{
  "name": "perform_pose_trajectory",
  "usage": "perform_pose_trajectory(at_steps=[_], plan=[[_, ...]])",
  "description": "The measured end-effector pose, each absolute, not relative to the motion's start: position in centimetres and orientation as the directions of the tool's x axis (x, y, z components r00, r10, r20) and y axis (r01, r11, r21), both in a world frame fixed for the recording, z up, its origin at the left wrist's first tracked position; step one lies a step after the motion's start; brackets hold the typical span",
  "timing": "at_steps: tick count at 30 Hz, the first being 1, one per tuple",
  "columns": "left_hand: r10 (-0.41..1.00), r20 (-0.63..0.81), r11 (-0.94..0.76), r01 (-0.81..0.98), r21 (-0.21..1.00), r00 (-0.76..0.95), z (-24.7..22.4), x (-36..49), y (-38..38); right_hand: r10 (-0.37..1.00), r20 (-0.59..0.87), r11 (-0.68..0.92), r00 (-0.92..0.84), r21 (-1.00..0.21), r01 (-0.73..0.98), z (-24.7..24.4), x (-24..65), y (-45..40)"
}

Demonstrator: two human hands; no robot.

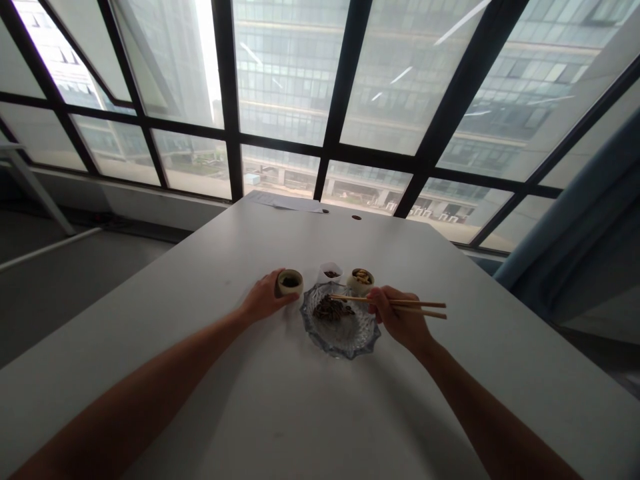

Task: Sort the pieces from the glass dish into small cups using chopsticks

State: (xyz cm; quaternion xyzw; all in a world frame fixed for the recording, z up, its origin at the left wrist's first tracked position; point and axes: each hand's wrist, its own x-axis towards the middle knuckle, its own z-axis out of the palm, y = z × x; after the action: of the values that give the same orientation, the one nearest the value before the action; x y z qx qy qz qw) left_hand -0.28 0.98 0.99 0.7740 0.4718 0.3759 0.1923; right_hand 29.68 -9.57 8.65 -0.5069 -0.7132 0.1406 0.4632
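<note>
Tall windows [290,73] stand beyond a white surface [280,400]. My left hand [264,295] curls around a small cup [292,291], just left of a glass dish [361,339]; my right hand [400,315] grips chopsticks [421,306], tips at the dish's dark pieces [327,311]. Behind it sit a white container [323,275] and second cup [358,287].

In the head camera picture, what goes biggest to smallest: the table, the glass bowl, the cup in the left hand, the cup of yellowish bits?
1. Table
2. Glass bowl
3. Cup in the left hand and cup of yellowish bits: they look about alike, so I can't rank them.
</note>
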Motion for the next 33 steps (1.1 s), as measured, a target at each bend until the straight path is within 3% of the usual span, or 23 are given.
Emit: perform_pose_trajectory(at_steps=[7,14,20,23,27,30,33], plan=[[0.882,0.389,-0.467,0.59,0.659,0.264,0.9,-0.3,1.1,0.853,0.502,0.485,-0.145,-0.658,0.575,9.2,28.6,-9.6],[0.875,0.408,-0.479,0.587,0.653,0.261,0.8,-0.3,1.1,0.797,0.561,0.556,-0.224,-0.536,0.635,9.2,28.3,-9.7],[0.86,0.438,-0.504,0.581,0.64,0.264,0.5,-0.4,1.2,0.855,0.512,0.455,-0.076,-0.673,0.583,8.3,28.8,-9.7],[0.853,0.453,-0.514,0.573,0.638,0.26,0.5,-0.4,1.3,0.87,0.48,0.378,0.112,-0.796,0.473,7.8,29.2,-9.5],[0.858,0.444,-0.507,0.563,0.653,0.258,0.7,-0.4,1.2,0.853,0.345,0.289,0.391,-0.937,0.195,6.7,29.9,-8.9],[0.864,0.435,-0.5,0.54,0.676,0.255,1.0,-0.4,0.9,0.847,0.186,0.246,0.498,-0.967,-0.058,5.4,30.6,-8.5],[0.879,0.415,-0.473,0.529,0.705,0.233,1.3,-0.5,0.6,0.839,0.076,0.219,0.54,-0.953,-0.207,4.5,30.9,-8.5]])
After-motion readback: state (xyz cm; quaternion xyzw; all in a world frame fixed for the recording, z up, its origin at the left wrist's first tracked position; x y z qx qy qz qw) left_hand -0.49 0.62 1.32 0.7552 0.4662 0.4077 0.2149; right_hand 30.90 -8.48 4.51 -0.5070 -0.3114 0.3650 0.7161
